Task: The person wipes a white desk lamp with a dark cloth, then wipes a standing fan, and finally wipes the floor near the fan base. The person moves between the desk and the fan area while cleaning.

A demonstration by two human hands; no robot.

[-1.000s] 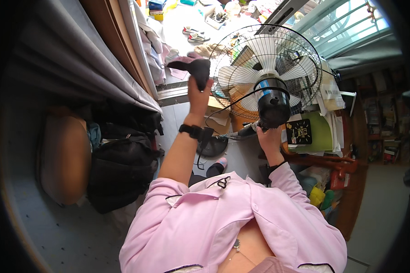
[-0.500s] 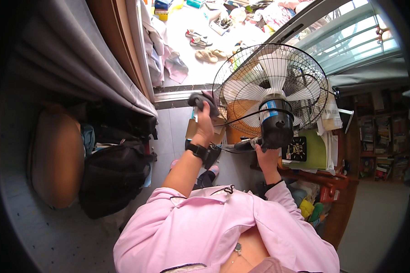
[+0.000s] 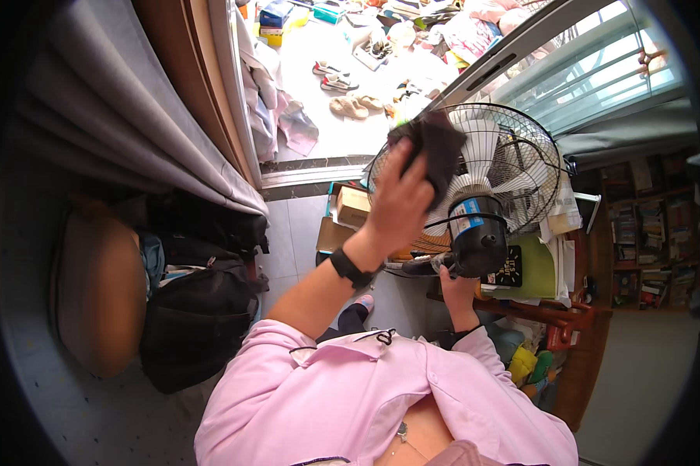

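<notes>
A black electric fan [image 3: 482,252] with a round wire cage and pale blades is in front of me, the back of its motor housing toward me. My left hand [image 3: 397,202], with a black band on its wrist, is closed on a dark cloth [image 3: 445,151]. The cloth lies over the left part of the cage, smeared by motion. Beneath the motor housing, my right hand [image 3: 459,297] grips the fan at its neck, the fingers partly hidden. A black cable loops across the housing.
Cardboard boxes [image 3: 353,206] stand left of the fan. A black backpack [image 3: 191,326] lies at left by a grey curtain [image 3: 125,101]. Past the door sill, shoes [image 3: 336,81] and clutter cover bright ground. Green folders [image 3: 538,272] and a bookshelf [image 3: 653,241] are at right.
My left hand has swung right with the cloth, from beside the fan onto its cage. The fan head sits slightly lower in view, with my right hand still on it.
</notes>
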